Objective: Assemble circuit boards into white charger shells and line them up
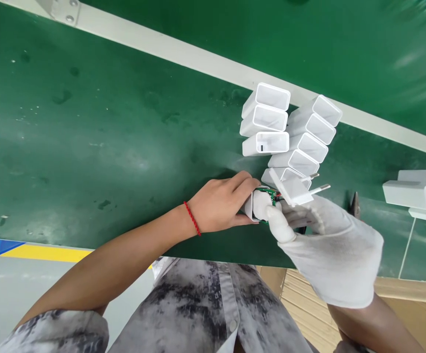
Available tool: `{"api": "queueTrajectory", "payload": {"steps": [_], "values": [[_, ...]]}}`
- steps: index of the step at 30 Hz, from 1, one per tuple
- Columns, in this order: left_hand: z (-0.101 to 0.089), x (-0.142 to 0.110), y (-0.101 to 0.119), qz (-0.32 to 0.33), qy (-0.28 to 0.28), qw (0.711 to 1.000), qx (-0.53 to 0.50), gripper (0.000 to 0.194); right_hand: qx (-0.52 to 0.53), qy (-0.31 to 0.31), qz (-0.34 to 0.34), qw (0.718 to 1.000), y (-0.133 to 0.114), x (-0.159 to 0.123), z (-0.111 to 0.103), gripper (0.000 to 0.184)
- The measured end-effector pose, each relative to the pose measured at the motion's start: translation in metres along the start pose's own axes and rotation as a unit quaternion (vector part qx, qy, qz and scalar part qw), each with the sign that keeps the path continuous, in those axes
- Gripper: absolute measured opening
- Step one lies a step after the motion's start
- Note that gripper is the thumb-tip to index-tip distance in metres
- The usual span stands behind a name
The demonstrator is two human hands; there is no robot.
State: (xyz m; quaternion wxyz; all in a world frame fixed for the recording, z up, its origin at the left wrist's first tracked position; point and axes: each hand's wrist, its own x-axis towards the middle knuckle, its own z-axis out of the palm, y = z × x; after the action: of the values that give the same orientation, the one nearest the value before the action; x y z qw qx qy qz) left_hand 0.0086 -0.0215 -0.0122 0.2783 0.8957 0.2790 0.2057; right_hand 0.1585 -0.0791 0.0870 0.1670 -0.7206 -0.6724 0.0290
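Observation:
My bare left hand [222, 203], a red string on its wrist, grips a white plastic charger shell [250, 206] near the front edge of the green belt. My right hand [331, 245] wears a white glove and holds a plug insert [294, 191] with a green circuit board [270, 195] and two metal pins. The board end sits at the mouth of the shell, between both hands. Just behind them lies a cluster of several empty white shells [290, 132], open ends toward me.
A green conveyor surface [106, 132] runs across the view with a white rail [183, 51] behind it. White plastic parts [419, 193] lie at the right edge. A cardboard box [400, 304] sits below the belt at right. A yellow and blue floor strip [32, 251] shows at left.

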Motion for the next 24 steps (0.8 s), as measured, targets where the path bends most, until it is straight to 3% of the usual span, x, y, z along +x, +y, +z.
{"api": "queueTrajectory", "payload": {"steps": [3, 13, 24], "values": [[-0.0002, 0.0002, 0.0007, -0.004, -0.003, 1.000, 0.002, 0.060, 0.000, 0.001, -0.005, 1.000, 0.0005, -0.0020, -0.0007, 0.011], [-0.0013, 0.0009, 0.0016, -0.005, -0.008, 1.000, 0.012, 0.059, -0.009, -0.012, 0.028, 1.000, 0.0019, -0.0087, 0.0017, 0.007], [-0.0008, 0.0007, 0.0015, -0.008, -0.008, 1.000, 0.023, 0.058, -0.032, -0.042, 0.029, 0.998, 0.0040, -0.0100, -0.0010, 0.017]]}}
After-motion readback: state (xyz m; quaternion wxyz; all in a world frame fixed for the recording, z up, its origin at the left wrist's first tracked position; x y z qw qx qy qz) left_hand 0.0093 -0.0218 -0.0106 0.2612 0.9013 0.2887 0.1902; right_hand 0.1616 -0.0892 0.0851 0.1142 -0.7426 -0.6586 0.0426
